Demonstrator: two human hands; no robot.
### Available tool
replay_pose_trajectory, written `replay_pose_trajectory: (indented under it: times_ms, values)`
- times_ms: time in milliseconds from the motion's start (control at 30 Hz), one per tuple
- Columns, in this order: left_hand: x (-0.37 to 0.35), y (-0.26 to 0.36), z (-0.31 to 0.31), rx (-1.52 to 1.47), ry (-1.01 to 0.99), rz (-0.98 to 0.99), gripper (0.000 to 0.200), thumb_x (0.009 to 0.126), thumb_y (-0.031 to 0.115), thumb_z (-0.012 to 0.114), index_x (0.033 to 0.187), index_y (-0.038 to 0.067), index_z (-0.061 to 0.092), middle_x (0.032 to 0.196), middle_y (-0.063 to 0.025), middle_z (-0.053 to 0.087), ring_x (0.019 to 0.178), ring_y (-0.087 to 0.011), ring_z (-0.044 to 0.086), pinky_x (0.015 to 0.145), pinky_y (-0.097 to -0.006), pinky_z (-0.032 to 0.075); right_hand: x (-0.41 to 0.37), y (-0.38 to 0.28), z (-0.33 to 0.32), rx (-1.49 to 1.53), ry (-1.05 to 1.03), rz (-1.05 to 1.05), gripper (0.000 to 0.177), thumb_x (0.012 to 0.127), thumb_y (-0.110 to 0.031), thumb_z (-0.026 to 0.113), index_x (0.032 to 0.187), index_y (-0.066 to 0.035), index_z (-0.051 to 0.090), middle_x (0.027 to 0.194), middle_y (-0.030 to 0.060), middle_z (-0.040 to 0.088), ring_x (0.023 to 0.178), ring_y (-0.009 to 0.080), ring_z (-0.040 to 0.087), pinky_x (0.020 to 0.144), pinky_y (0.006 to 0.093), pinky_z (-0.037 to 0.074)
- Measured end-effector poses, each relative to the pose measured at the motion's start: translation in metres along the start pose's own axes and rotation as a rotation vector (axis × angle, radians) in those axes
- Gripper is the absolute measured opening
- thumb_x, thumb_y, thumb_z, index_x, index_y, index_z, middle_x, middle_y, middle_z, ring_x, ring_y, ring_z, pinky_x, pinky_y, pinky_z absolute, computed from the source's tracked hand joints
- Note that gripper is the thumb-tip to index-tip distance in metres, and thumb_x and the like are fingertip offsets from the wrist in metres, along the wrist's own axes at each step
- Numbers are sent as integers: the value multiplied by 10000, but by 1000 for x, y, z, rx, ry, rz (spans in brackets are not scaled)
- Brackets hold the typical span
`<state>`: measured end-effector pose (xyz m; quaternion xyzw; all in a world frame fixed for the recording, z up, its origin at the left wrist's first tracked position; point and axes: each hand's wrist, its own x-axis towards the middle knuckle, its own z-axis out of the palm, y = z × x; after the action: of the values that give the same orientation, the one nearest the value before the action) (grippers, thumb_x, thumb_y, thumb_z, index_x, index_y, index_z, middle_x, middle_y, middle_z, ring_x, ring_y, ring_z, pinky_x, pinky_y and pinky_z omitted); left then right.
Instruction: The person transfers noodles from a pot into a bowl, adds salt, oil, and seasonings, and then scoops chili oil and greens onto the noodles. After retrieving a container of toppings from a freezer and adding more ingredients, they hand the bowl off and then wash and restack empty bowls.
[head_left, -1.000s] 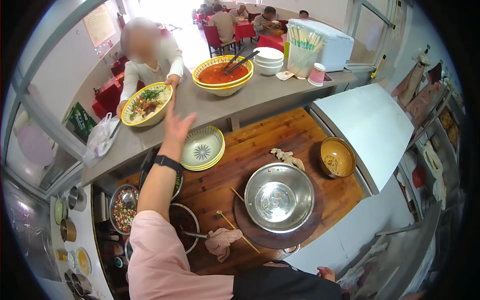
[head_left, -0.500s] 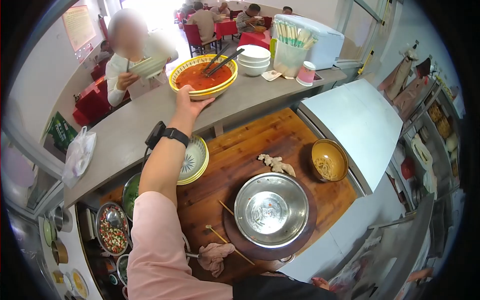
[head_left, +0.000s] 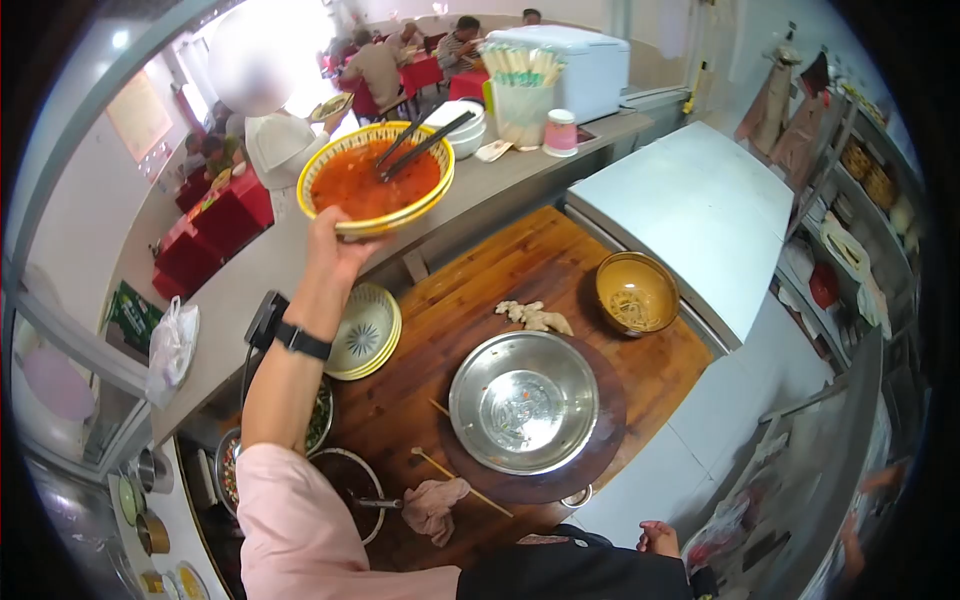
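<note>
My left hand (head_left: 340,245) grips the near side of a patterned yellow-rimmed bowl (head_left: 446,180), its thumb at the rim and its fingers underneath. A second yellow rim shows just below the first. Red broth (head_left: 350,188) fills the bowl, and a pair of black chopsticks (head_left: 425,148) leans in it. The bowl is held over the grey counter (head_left: 225,325). Low in the view, my right hand (head_left: 657,537) hangs beside the black apron (head_left: 570,572), fingers curled and nothing visible in them.
On the wooden table (head_left: 500,265) are a steel basin (head_left: 525,400), ginger (head_left: 535,317), a brown bowl (head_left: 637,293), stacked bowls (head_left: 362,335) and a pink cloth (head_left: 433,510). The counter bears a chopstick holder (head_left: 523,115) and white bowls (head_left: 467,138). Beyond it stands a person (head_left: 275,145).
My left hand has drawn the broth bowl toward me and a little left, and my view has shifted. The person across the counter has moved back with a dish. My right hand shows more fully.
</note>
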<state>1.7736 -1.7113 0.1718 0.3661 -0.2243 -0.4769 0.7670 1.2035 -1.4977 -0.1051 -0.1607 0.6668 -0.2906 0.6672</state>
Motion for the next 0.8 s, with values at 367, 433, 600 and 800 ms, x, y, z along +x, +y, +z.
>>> replay_pose_trajectory:
  times_ms: [367, 433, 600, 800]
  values:
    - [-148, -85, 158, -6, -172, -256, 564, 603, 29, 377, 1164, -17, 346, 1084, -215, 476, 947, -393, 511, 757, -568, 437, -4, -95, -56, 41, -149, -220, 118, 830, -65, 429, 910, 6, 478, 520, 39, 437, 384, 130, 409, 359, 245, 331]
    - [-168, -124, 184, -99, -222, -330, 593, 586, 20, 380, 1177, -13, 341, 1112, -204, 466, 993, -383, 494, 795, -559, 425, 0, -123, -81, -16, -165, -358, 129, 835, -77, 430, 919, 9, 477, 528, 30, 438, 394, 120, 409, 370, 238, 324]
    - [-225, -229, 274, -105, -255, -445, 677, 560, 52, 421, 1221, -37, 306, 1205, -254, 391, 1078, -434, 422, 863, -558, 387, 7, -213, -157, 9, -276, -590, 159, 845, -92, 427, 976, -11, 466, 555, 20, 449, 436, 107, 437, 400, 212, 336]
    - [-245, -362, 366, -255, -295, -639, 582, 586, 15, 449, 1161, -36, 376, 1153, -195, 462, 1049, -334, 473, 892, -469, 393, 11, -307, -233, 13, -408, -851, 360, 820, -139, 485, 1151, -32, 388, 879, 57, 508, 717, 124, 514, 582, 224, 408]
